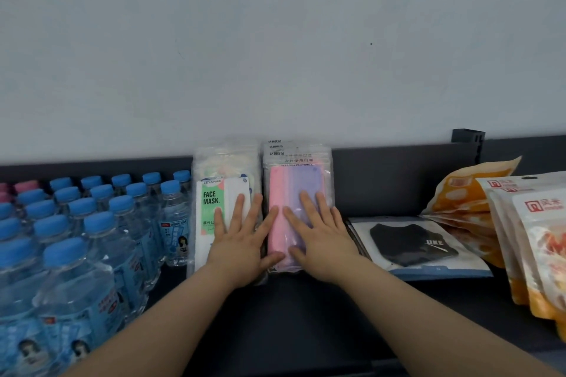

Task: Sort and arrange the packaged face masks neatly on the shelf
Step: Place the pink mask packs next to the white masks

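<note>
Left hand (pixel 242 242) spread on green-label mask pack (pixel 211 202), right hand (pixel 318 236) spread on pink-purple mask pack (pixel 294 180)

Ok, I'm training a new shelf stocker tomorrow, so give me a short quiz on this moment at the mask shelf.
1. True or false: the left hand lies flat on the FACE MASK pack.
2. Fill in: the black mask pack lies to the ____ of the pink and purple pack.
3. The right hand presses: A) the black mask pack B) the pink and purple pack C) the FACE MASK pack.
Key: 1 true; 2 right; 3 B.
</note>
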